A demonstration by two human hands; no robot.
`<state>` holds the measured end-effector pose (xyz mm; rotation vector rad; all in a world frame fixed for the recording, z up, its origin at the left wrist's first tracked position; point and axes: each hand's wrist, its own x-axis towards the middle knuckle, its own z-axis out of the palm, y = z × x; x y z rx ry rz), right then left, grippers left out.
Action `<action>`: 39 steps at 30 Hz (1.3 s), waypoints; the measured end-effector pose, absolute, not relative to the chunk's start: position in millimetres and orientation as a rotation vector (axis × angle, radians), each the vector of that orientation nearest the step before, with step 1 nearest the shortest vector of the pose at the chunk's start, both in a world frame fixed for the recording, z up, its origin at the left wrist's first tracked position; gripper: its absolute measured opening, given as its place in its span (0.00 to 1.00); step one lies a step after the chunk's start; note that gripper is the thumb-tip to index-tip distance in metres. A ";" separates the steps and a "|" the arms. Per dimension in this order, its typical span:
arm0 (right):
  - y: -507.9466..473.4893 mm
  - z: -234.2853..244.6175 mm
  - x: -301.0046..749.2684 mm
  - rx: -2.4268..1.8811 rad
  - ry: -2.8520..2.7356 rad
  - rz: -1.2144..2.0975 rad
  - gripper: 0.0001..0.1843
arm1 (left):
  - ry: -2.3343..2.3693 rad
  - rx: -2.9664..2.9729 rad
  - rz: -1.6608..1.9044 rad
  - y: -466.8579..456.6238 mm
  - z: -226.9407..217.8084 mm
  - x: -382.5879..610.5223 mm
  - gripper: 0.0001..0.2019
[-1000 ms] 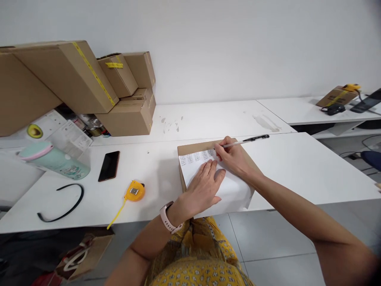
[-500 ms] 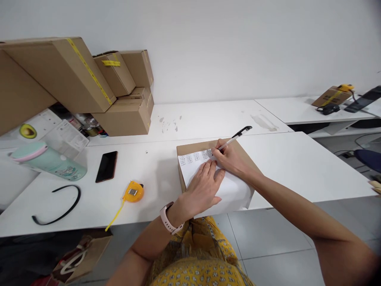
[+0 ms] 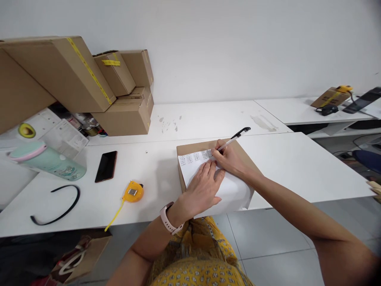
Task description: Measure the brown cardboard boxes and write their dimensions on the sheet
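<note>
Right hand point(image 3: 230, 159) was closed around a pen point(image 3: 235, 138) in a writing grip, fingers curled tight. The tip was set on the upper right of the sheet of paper point(image 3: 195, 167), beside the rows of small written entries. One second before, the pen lay nearly level with its black cap pointing right; it had since been tipped to a steeper angle and held there over the last half second. Judged: writing on the sheet was in progress at the end of the top rows. Left hand point(image 3: 205, 186) remained flat and open, palm down, pressing the sheet and gripping nothing. The sheet lay on a cardboard box point(image 3: 190, 147) at the near edge of the white table point(image 3: 297, 167). A yellow tape measure point(image 3: 133, 191) and a black phone point(image 3: 106, 166) lay well apart to the left, untouched
</note>
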<state>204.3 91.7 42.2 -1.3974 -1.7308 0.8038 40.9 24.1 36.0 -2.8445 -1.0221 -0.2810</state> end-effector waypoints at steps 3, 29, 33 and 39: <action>91.6 41.3 204.7 -1.400 -1.731 0.833 0.08 | -1.024 -2.843 -0.260 24.3 36.2 41.1 0.47; 90.8 44.5 203.9 -1.455 -1.684 0.854 0.10 | -1.024 -2.844 -0.263 24.5 35.1 40.1 0.47; 91.8 43.3 203.9 -1.445 -1.654 0.834 0.09 | -1.023 -2.848 -0.264 24.8 33.3 40.1 0.46; 91.6 43.3 203.2 -1.407 -1.661 0.858 0.09 | -1.026 -2.854 -0.277 24.4 32.8 40.2 0.46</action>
